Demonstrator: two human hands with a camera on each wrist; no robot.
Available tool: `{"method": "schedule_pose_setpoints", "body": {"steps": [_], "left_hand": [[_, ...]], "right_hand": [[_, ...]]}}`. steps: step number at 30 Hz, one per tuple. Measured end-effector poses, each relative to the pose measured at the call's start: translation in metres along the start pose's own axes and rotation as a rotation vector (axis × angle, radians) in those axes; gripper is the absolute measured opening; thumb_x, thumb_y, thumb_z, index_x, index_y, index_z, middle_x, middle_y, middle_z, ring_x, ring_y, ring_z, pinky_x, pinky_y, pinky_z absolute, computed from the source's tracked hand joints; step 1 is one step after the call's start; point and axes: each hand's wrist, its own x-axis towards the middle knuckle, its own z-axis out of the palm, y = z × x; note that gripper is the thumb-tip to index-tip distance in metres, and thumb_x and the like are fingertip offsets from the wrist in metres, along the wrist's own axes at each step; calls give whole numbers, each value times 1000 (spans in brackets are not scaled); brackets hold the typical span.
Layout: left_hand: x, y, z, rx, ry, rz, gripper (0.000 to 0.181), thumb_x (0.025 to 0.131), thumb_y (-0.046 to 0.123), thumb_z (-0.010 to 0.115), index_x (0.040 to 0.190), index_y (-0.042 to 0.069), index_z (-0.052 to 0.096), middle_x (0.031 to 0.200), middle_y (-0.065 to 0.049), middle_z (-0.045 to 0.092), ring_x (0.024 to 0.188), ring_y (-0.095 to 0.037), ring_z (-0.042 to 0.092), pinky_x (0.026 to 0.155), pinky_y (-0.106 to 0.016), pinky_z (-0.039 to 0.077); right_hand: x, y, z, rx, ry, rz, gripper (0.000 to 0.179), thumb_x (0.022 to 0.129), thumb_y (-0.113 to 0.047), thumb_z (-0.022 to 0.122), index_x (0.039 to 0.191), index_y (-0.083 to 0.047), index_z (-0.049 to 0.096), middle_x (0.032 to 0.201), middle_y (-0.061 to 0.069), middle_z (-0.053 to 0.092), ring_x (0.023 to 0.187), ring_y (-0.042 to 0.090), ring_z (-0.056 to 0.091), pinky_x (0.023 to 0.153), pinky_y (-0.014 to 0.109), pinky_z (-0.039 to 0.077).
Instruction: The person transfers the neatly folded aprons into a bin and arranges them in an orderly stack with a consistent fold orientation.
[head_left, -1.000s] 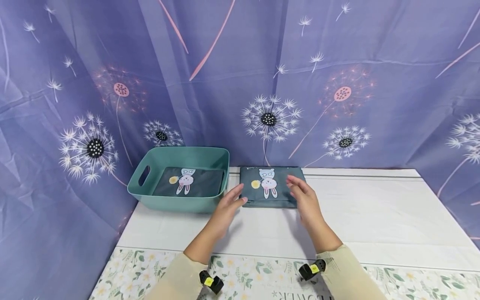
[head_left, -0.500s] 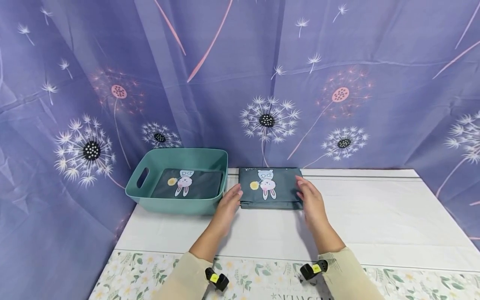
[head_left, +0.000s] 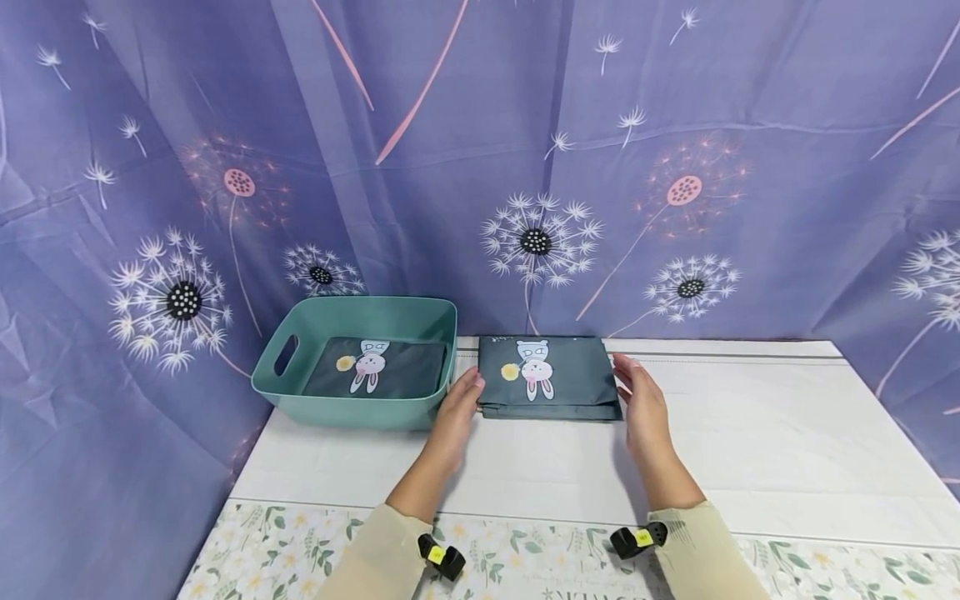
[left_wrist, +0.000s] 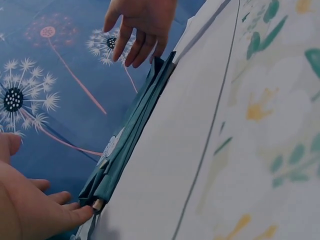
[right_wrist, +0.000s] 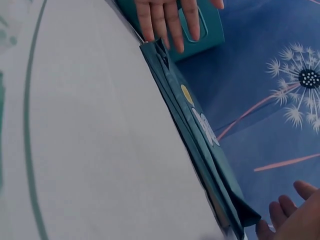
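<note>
A folded dark teal cloth [head_left: 573,375] with a rabbit print lies flat on the table, its layers showing along the near edge. My left hand [head_left: 456,415] is at its left edge; in the left wrist view the fingertips [left_wrist: 82,214] touch the lower corner. Beside the right edge is my right hand [head_left: 645,408], its fingers extended and lightly bent, grasping nothing. The right wrist view shows those fingertips [right_wrist: 264,229] at the cloth's corner; whether they touch cannot be told. Left of the cloth stands a green plastic basket [head_left: 352,408] holding another folded rabbit-print cloth [head_left: 412,367].
A white table cover [head_left: 750,433] with a floral front band [head_left: 255,542] lies under everything. Behind and at the sides hangs a purple dandelion curtain [head_left: 450,208]. The basket's right wall is close to the left hand.
My right hand has moved from over the cloth out past its right edge, and the cloth's near right corner now reaches farther right. The left hand has come against the left edge.
</note>
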Motion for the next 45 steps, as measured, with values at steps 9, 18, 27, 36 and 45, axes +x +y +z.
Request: {"method": "schedule_pose_setpoints", "body": {"steps": [9, 18, 27, 36, 45], "left_hand": [[1, -4, 2, -32, 2, -12, 66, 104, 31, 53, 160, 8, 27, 167, -14, 24, 156, -35, 20, 124, -60, 17], [-1, -6, 0, -49, -7, -15, 66, 104, 26, 52, 160, 6, 25, 168, -15, 22, 157, -34, 17, 125, -58, 15], [1, -8, 2, -81, -19, -6, 67, 99, 9, 53, 159, 1, 25, 167, -22, 19, 156, -40, 15, 126, -56, 12], [2, -7, 3, -80, -34, -9, 67, 98, 7, 52, 159, 0, 24, 167, -22, 18, 156, -39, 14, 127, -55, 13], [2, -3, 1, -52, -37, -15, 66, 97, 7, 51, 158, -3, 26, 166, -24, 21, 156, -40, 16, 126, -55, 14]], "right_hand": [[0, 3, -7, 22, -9, 72, 67, 110, -45, 14, 157, 2, 30, 163, 20, 30, 153, 30, 27, 126, 45, 20], [2, 9, -7, 38, -42, 131, 71, 110, -48, 15, 158, 4, 24, 166, 22, 21, 155, 33, 21, 128, 45, 16], [1, 12, -13, -2, -88, 158, 75, 108, -52, 10, 159, 2, 20, 166, 25, 19, 156, 36, 18, 129, 44, 11], [3, 12, -14, -24, -99, 184, 73, 109, -49, 15, 158, 5, 21, 165, 24, 22, 155, 35, 22, 129, 41, 16], [5, 12, -14, -35, -92, 184, 70, 110, -44, 18, 155, 8, 27, 163, 26, 27, 152, 35, 27, 128, 42, 19]]}}
